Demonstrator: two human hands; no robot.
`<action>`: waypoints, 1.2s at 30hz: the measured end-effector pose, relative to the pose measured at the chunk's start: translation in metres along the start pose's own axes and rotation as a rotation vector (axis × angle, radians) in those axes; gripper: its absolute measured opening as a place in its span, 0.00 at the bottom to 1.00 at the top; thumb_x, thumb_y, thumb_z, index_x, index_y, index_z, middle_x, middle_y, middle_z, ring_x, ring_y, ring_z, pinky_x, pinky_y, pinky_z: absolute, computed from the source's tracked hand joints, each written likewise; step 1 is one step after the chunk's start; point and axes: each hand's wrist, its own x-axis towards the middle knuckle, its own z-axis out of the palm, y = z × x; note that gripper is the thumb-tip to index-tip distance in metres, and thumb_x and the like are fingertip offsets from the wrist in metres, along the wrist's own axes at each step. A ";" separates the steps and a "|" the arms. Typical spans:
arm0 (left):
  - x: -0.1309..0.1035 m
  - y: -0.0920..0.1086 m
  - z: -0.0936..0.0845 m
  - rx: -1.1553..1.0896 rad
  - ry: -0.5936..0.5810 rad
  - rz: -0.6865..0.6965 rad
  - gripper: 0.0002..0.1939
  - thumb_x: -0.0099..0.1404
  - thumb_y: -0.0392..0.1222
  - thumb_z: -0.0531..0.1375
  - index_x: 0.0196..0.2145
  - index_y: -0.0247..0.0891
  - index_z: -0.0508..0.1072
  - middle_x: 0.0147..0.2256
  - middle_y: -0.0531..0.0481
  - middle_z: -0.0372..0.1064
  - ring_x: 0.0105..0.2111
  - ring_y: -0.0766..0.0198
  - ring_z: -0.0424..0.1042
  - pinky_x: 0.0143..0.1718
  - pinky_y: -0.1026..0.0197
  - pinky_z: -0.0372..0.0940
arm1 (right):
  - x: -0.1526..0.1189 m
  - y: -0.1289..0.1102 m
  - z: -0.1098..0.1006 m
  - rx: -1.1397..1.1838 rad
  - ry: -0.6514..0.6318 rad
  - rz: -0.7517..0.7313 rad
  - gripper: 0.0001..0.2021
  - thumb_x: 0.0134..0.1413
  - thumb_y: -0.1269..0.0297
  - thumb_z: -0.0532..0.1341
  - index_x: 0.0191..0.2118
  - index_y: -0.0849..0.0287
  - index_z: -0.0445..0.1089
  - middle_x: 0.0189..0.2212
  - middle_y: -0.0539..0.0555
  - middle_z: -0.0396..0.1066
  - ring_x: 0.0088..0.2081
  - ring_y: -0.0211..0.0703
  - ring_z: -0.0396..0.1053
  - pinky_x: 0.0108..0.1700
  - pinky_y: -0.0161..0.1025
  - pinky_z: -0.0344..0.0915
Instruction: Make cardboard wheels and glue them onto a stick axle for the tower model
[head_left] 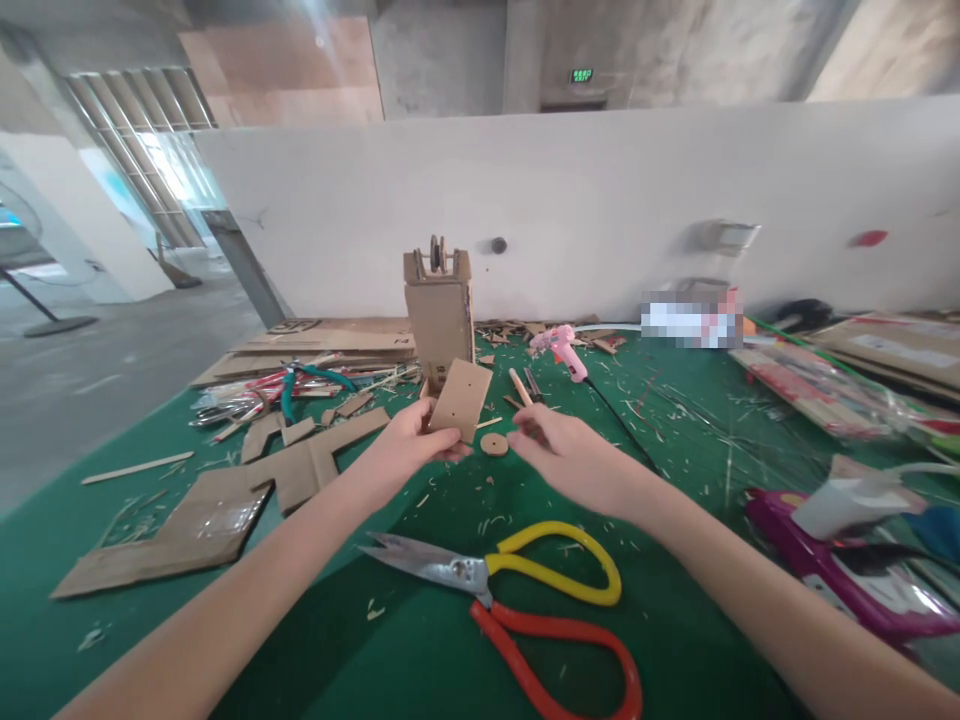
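Observation:
My left hand (pixel 424 435) grips a tan rectangular cardboard piece (pixel 463 398), which has two small holes and is held tilted. Behind it stands a tall cardboard tower (pixel 439 320) with small cardboard wheels (pixel 437 255) on an axle at its top. My right hand (pixel 559 445) hovers just right of a round cardboard disc (pixel 494 444) with a centre hole; its fingers are loosely bent and apart, with nothing visible in them. A pen-like wooden stick (pixel 520 387) lies just beyond that hand. Large scissors (pixel 480 580) with one yellow and one red handle rest in front, blades partly apart.
A pink glue gun (pixel 561 350) with a black cord lies at the back. Cardboard offcuts (pixel 202 515) and teal-handled pliers (pixel 289 390) are on the left. A purple power strip (pixel 832 570) sits at right. A white partition (pixel 337 210) borders the green table (pixel 330 640).

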 end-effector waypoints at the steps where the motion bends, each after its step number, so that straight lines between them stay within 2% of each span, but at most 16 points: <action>1: -0.001 0.001 0.002 -0.027 0.002 -0.014 0.18 0.58 0.37 0.62 0.46 0.35 0.65 0.39 0.45 0.73 0.34 0.61 0.75 0.40 0.55 0.69 | -0.006 -0.007 0.001 -0.098 -0.028 -0.044 0.16 0.63 0.53 0.51 0.43 0.60 0.68 0.39 0.60 0.73 0.38 0.48 0.71 0.35 0.40 0.62; 3: -0.001 0.002 0.004 -0.064 0.023 -0.025 0.16 0.58 0.35 0.62 0.44 0.35 0.65 0.38 0.46 0.72 0.33 0.62 0.75 0.41 0.55 0.70 | -0.022 -0.017 0.003 -0.326 -0.188 -0.144 0.12 0.58 0.56 0.56 0.35 0.60 0.70 0.33 0.58 0.73 0.34 0.49 0.70 0.32 0.40 0.60; 5: -0.002 0.002 0.004 -0.094 0.047 -0.029 0.15 0.58 0.34 0.62 0.43 0.35 0.65 0.36 0.47 0.72 0.32 0.62 0.75 0.41 0.55 0.70 | -0.038 -0.022 0.007 -0.453 -0.344 -0.206 0.10 0.54 0.59 0.59 0.35 0.60 0.71 0.34 0.58 0.72 0.31 0.49 0.70 0.29 0.41 0.60; 7: -0.001 0.003 0.003 -0.108 0.066 -0.030 0.16 0.58 0.34 0.62 0.44 0.36 0.64 0.37 0.47 0.72 0.32 0.62 0.75 0.40 0.55 0.69 | -0.053 -0.022 0.014 -0.587 -0.308 -0.245 0.09 0.49 0.66 0.60 0.38 0.61 0.72 0.35 0.59 0.71 0.35 0.53 0.70 0.30 0.42 0.62; 9: -0.001 0.004 0.001 -0.082 0.091 -0.013 0.18 0.58 0.35 0.62 0.46 0.36 0.64 0.40 0.45 0.72 0.33 0.61 0.75 0.38 0.55 0.69 | -0.065 -0.020 0.021 -0.705 -0.228 -0.283 0.13 0.43 0.71 0.61 0.40 0.60 0.72 0.36 0.60 0.71 0.37 0.56 0.70 0.31 0.44 0.64; 11: -0.002 0.005 -0.001 -0.024 0.116 0.022 0.18 0.58 0.36 0.62 0.46 0.36 0.64 0.42 0.44 0.72 0.35 0.59 0.75 0.37 0.56 0.67 | -0.076 -0.017 0.027 -0.769 -0.139 -0.272 0.16 0.37 0.75 0.63 0.38 0.60 0.72 0.35 0.62 0.71 0.36 0.56 0.69 0.30 0.44 0.64; 14: -0.002 0.007 -0.005 0.037 0.132 0.069 0.17 0.60 0.40 0.61 0.46 0.37 0.66 0.41 0.45 0.73 0.37 0.57 0.74 0.37 0.56 0.65 | -0.090 -0.014 0.032 -0.721 -0.052 -0.261 0.14 0.38 0.74 0.63 0.36 0.58 0.72 0.32 0.60 0.71 0.31 0.53 0.69 0.27 0.43 0.63; 17: -0.002 0.009 -0.009 0.051 0.133 0.103 0.18 0.61 0.43 0.60 0.48 0.37 0.66 0.44 0.45 0.72 0.37 0.58 0.74 0.36 0.56 0.64 | -0.099 -0.010 0.038 -0.653 -0.058 -0.309 0.14 0.41 0.68 0.62 0.39 0.58 0.71 0.32 0.58 0.73 0.31 0.53 0.71 0.28 0.44 0.64; 20: 0.000 0.012 -0.013 0.058 0.151 0.137 0.19 0.61 0.44 0.60 0.49 0.39 0.67 0.44 0.45 0.71 0.35 0.61 0.72 0.33 0.59 0.63 | -0.097 -0.003 0.047 -0.737 -0.118 -0.307 0.15 0.38 0.72 0.61 0.37 0.59 0.72 0.32 0.58 0.74 0.31 0.53 0.72 0.27 0.44 0.64; 23: 0.001 0.016 -0.022 0.042 0.212 0.175 0.16 0.59 0.45 0.61 0.45 0.39 0.70 0.39 0.48 0.71 0.33 0.63 0.70 0.30 0.62 0.61 | -0.091 0.000 0.049 -0.785 -0.190 -0.241 0.17 0.34 0.75 0.60 0.37 0.60 0.72 0.31 0.58 0.74 0.29 0.54 0.72 0.25 0.42 0.62; 27: 0.006 0.025 -0.040 -0.051 0.336 0.219 0.14 0.54 0.43 0.65 0.37 0.37 0.72 0.34 0.50 0.70 0.29 0.67 0.67 0.28 0.64 0.60 | -0.087 -0.004 0.031 -0.714 -0.235 -0.033 0.14 0.37 0.77 0.58 0.34 0.59 0.71 0.31 0.59 0.75 0.29 0.54 0.74 0.26 0.41 0.59; 29: 0.009 0.028 -0.048 -0.127 0.378 0.259 0.12 0.52 0.42 0.66 0.34 0.36 0.73 0.35 0.50 0.71 0.28 0.69 0.66 0.27 0.65 0.60 | -0.087 -0.002 0.020 -0.596 -0.243 0.087 0.10 0.41 0.74 0.58 0.33 0.59 0.69 0.30 0.59 0.75 0.30 0.54 0.74 0.26 0.40 0.57; 31: 0.011 0.029 -0.052 -0.214 0.406 0.297 0.10 0.52 0.41 0.66 0.32 0.36 0.72 0.37 0.49 0.72 0.29 0.69 0.67 0.27 0.66 0.61 | -0.085 0.004 0.010 -0.391 -0.254 0.172 0.06 0.45 0.70 0.57 0.32 0.57 0.66 0.28 0.56 0.73 0.29 0.50 0.72 0.26 0.39 0.56; 34: 0.012 0.030 -0.048 -0.282 0.364 0.279 0.11 0.54 0.42 0.65 0.34 0.36 0.71 0.38 0.47 0.72 0.30 0.66 0.71 0.27 0.64 0.64 | -0.077 0.012 0.001 -0.125 -0.276 0.201 0.01 0.49 0.69 0.55 0.30 0.56 0.63 0.28 0.53 0.71 0.27 0.43 0.68 0.25 0.36 0.55; 36: 0.011 0.029 -0.042 -0.283 0.294 0.236 0.12 0.57 0.42 0.64 0.37 0.36 0.69 0.38 0.47 0.73 0.30 0.63 0.73 0.28 0.61 0.67 | -0.071 0.013 -0.004 -0.003 -0.313 0.203 0.03 0.52 0.65 0.57 0.30 0.56 0.61 0.29 0.52 0.70 0.27 0.41 0.65 0.26 0.35 0.55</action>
